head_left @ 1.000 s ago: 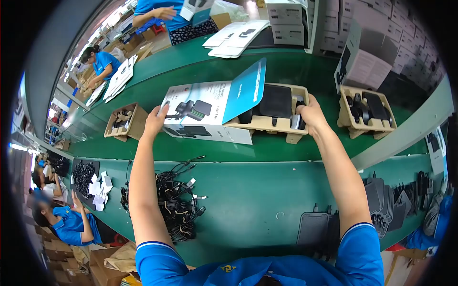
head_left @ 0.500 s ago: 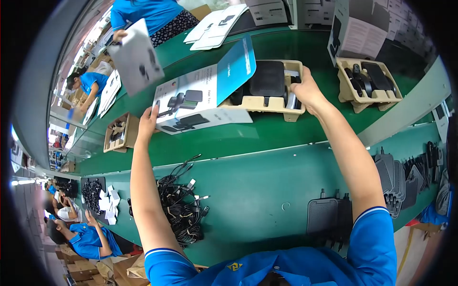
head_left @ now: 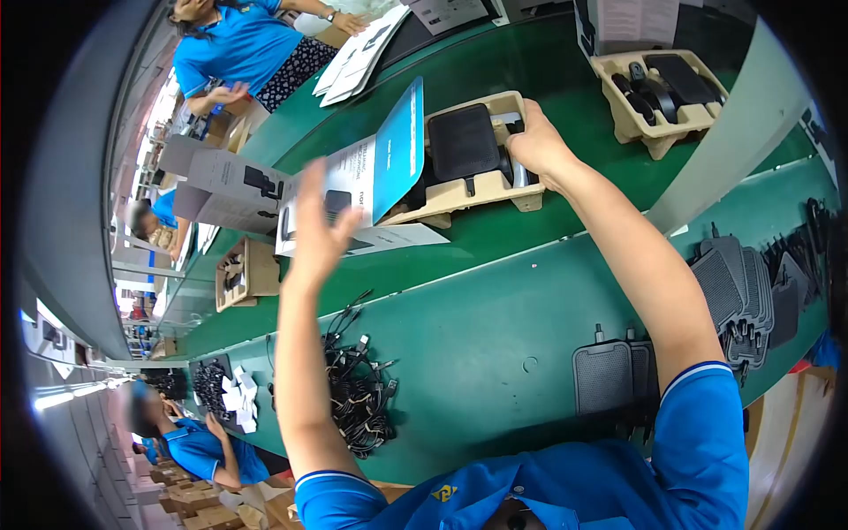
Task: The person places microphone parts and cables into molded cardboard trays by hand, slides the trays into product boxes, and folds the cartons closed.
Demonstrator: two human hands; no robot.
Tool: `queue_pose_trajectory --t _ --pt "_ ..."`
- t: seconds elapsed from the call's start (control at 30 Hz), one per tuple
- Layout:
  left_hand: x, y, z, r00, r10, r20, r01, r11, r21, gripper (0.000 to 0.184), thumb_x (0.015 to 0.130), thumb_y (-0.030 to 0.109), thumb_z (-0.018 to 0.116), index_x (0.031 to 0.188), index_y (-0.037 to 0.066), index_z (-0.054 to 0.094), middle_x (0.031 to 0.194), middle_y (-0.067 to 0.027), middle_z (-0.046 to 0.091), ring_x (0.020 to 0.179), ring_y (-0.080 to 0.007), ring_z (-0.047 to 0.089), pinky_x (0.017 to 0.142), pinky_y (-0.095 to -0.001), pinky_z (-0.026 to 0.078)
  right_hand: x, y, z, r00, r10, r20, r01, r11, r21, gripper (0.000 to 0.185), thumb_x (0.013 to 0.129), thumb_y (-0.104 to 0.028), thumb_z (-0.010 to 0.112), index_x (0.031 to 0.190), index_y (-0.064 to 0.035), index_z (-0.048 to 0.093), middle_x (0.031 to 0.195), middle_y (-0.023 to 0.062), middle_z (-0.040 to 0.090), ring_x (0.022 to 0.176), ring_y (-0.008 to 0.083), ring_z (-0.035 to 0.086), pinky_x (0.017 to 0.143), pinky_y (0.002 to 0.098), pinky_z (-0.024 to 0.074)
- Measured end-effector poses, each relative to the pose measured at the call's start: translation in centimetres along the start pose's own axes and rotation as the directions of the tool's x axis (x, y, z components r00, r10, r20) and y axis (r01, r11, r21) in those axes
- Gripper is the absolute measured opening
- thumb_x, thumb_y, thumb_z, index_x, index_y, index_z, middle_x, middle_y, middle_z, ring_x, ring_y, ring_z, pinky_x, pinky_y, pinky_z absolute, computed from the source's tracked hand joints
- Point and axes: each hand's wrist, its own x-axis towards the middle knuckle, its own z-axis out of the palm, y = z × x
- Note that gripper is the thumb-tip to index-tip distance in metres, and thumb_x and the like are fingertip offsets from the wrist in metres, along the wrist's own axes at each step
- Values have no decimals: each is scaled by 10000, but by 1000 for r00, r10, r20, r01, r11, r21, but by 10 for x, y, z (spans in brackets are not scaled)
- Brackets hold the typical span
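Note:
A white printed box lies on its side on the raised green shelf, its blue inner flap standing up. A tan moulded tray with a black pad and other parts sits partly inside the box's open end. My right hand grips the tray's right end, thumb over the rim. In front of the box's left part, my left hand is blurred, with its thumb and fingers spread and nothing held.
Another filled tray stands at the right, a third at the left beside an open box. Black cables and dark pads lie on the lower bench. A post rises at the right. Co-workers are across and left.
My left hand has come off the box's left end and opened over its side. A second box now stands at the left. The co-worker across has let go of a box. The view has shifted.

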Motion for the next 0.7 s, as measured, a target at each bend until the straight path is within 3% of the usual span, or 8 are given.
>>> queue_pose_trajectory --t 0.07,0.13,0.23,0.3,0.37,0.43,0.5,0.7 --pt "3 64 13 992 44 118 -40 999 -36 884 721 115 718 1435 35 202 1477 -180 244 1371 -303 230 1120 -391 182 -3 -5 -2 1000 27 -11 -27 1000 15 626 752 21 484 1337 44 263 1194 302 516 1137 387 518 950 375 406" --pt "11 84 34 998 -23 66 32 991 -129 753 797 205 678 1402 20 270 1381 -236 373 1290 -356 358 1054 -383 287 -3 -2 -4 999 31 26 -32 998 48 653 759 -8 521 1353 37 252 1242 288 476 1163 389 489 974 437 379" --pt "21 76 48 948 -317 -23 300 917 -265 515 911 281 552 1311 -14 416 1207 -288 521 1156 -399 494 948 -372 389 -19 -12 -6 970 -134 -203 64 947 -315 680 745 -27 573 1352 15 270 1292 269 409 1192 392 441 981 528 337" --pt "22 61 51 886 -441 -140 362 849 -386 520 958 361 452 1192 -102 498 1141 -245 577 1090 -321 547 916 -347 404 -32 -24 -13 557 -763 -328 390 589 -708 559 723 -52 586 1259 -22 431 1218 199 465 1143 335 465 975 497 344" --pt "22 76 39 800 -586 -125 454 729 -513 561 955 382 459 1199 -123 479 1166 -205 565 1078 -258 539 917 -337 403 -46 -49 -18 629 -773 84 630 444 -637 362 739 -96 590 1095 -39 566 1050 114 558 1060 266 501 928 409 388" --pt "15 49 48 786 -611 -98 408 630 -661 581 949 397 470 1217 -119 464 1190 -192 550 1076 -243 530 914 -334 404 -44 -31 18 472 -869 146 835 389 -389 279 774 -65 579 1049 -47 617 1054 63 591 1057 265 502 897 373 402" --pt "13 39 49 774 -630 -66 375 540 -753 595 945 405 478 1232 -116 449 1210 -185 537 1078 -234 523 912 -331 404 -49 -36 39 515 -820 251 854 464 -237 332 750 -124 648 1075 -67 615 1068 62 584 1026 252 508 894 359 416" --pt "16 49 50 752 -656 -61 393 521 -758 570 942 373 491 1245 -106 441 1237 -186 523 1091 -243 519 917 -325 397 -24 -48 62 460 -721 519 877 274 -396 310 687 -145 713 983 -92 635 963 50 563 1027 277 507 862 365 462"
